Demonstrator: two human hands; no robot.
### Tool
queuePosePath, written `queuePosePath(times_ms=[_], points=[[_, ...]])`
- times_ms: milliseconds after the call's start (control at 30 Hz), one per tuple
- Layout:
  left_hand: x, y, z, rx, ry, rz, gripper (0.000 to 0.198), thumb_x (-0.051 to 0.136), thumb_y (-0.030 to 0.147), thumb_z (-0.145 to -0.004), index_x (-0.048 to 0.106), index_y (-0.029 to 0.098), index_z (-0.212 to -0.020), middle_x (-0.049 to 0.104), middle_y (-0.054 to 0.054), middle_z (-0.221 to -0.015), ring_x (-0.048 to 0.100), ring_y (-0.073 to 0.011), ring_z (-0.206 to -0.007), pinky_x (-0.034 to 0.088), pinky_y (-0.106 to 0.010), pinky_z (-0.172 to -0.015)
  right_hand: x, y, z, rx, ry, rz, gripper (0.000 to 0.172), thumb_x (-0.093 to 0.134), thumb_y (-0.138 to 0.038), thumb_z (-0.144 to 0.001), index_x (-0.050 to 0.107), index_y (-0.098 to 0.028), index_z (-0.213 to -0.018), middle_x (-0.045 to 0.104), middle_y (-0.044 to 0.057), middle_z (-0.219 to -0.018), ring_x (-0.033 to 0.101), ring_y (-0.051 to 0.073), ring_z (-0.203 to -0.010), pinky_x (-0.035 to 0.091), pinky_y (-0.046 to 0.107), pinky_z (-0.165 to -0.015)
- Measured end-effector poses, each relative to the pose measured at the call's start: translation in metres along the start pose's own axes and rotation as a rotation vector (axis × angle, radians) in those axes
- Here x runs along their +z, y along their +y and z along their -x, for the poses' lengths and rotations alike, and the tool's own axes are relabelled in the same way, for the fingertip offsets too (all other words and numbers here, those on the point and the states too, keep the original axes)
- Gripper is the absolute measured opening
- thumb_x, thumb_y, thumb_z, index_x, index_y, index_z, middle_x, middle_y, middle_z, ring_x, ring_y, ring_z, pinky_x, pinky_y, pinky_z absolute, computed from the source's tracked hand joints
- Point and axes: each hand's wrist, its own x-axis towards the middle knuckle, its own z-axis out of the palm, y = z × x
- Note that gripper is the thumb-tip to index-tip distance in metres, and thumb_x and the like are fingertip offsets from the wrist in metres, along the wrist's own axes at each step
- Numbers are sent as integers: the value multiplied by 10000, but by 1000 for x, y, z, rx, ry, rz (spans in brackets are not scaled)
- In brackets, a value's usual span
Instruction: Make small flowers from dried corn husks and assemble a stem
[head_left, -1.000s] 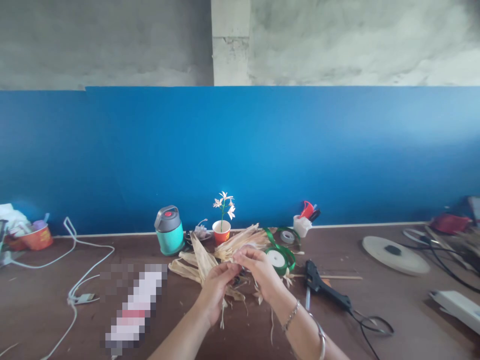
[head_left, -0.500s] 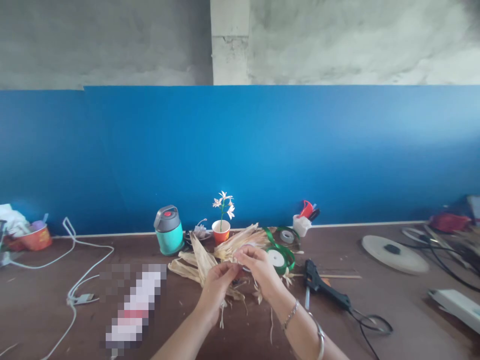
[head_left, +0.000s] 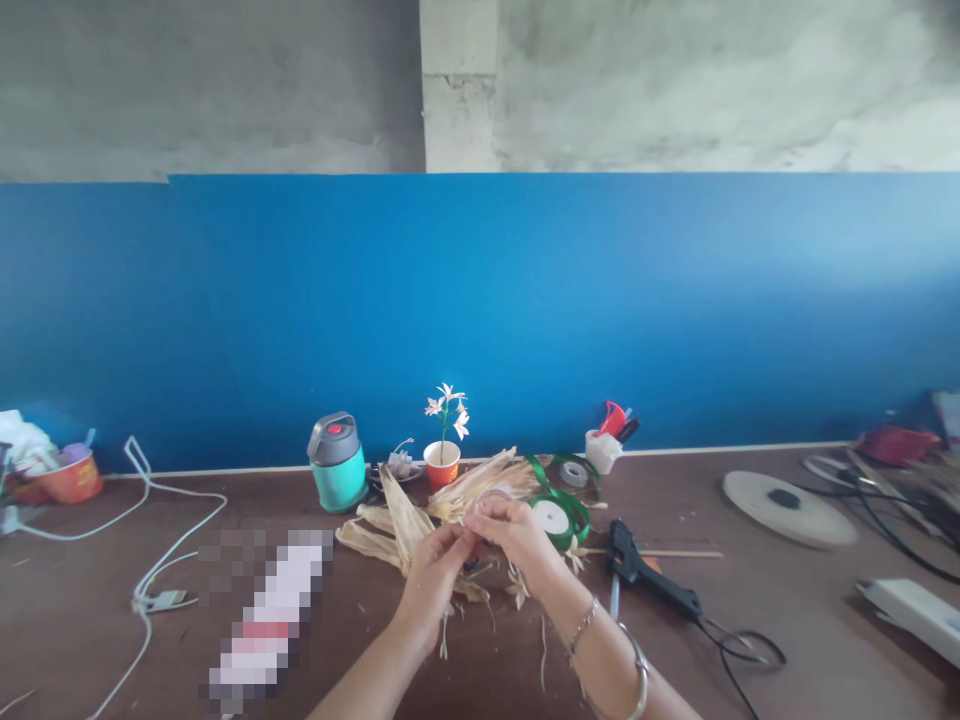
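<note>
My left hand (head_left: 435, 575) and my right hand (head_left: 517, 540) meet above the middle of the table, thumbs and fingertips pinched close together. Whatever lies between the fingertips is too small to make out. Beneath and behind them are pale dried corn husks (head_left: 401, 520), some fanned out to the left, others bundled (head_left: 487, 480) at the back. Small pale husk flowers (head_left: 517, 590) lie by my right wrist. Just right of my right hand is a spool of green ribbon (head_left: 553, 517). A paper cup (head_left: 442, 465) behind holds a stem with white flowers (head_left: 448, 407).
A black glue gun (head_left: 649, 570) with its cord lies to the right, near a thin wooden stick (head_left: 682, 553). At the back stand a teal food jar (head_left: 337, 470) and a white pen cup (head_left: 603, 452). White cables (head_left: 150, 560) trail on the left; a round lid (head_left: 787, 510) lies far right.
The fingertips of my right hand have shifted slightly left, closer to my left fingertips. Nothing else has visibly moved on the table.
</note>
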Motion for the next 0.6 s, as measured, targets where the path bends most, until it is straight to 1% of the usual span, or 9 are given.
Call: queuePosePath(times_ms=[133,267,400,467,600], points=[[1,-3,-1,12,12,-1,372,671,513,-685,692,142,-686,626,-23,-630,512,-141,-623,365,-246,-607,0,5,-2,-19,-4,6,278,694,-378,-649,621,-149,-508,555,-5,-537,493,120,-519,382,243,-513],[1,-6,-1,6,28,24,366,692,505,-664,681,139,-655,630,-29,-627,515,-137,-608,375,-247,-595,0,3,-2,-55,38,65,247,675,-331,-654,610,-154,-495,548,-6,-542,487,124,-543,371,238,-515],[1,-8,-1,0,74,62,337,720,471,-647,676,138,-668,648,-37,-653,537,-143,-627,393,-250,-599,1,-1,0,-95,77,143,249,670,-328,-652,606,-156,-483,552,-2,-564,483,130,-593,373,233,-548],[1,-8,-1,10,80,63,323,726,457,-646,675,140,-668,652,-36,-657,547,-148,-638,401,-252,-606,1,-1,-1,-103,84,141,241,676,-334,-644,609,-158,-495,553,-3,-573,484,133,-609,377,232,-557],[0,-9,-1,35,62,55,307,720,445,-658,676,142,-676,651,-31,-657,561,-152,-651,415,-257,-633,0,1,-2,-68,82,90,223,700,-355,-628,638,-156,-548,580,6,-613,504,144,-629,387,240,-575]])
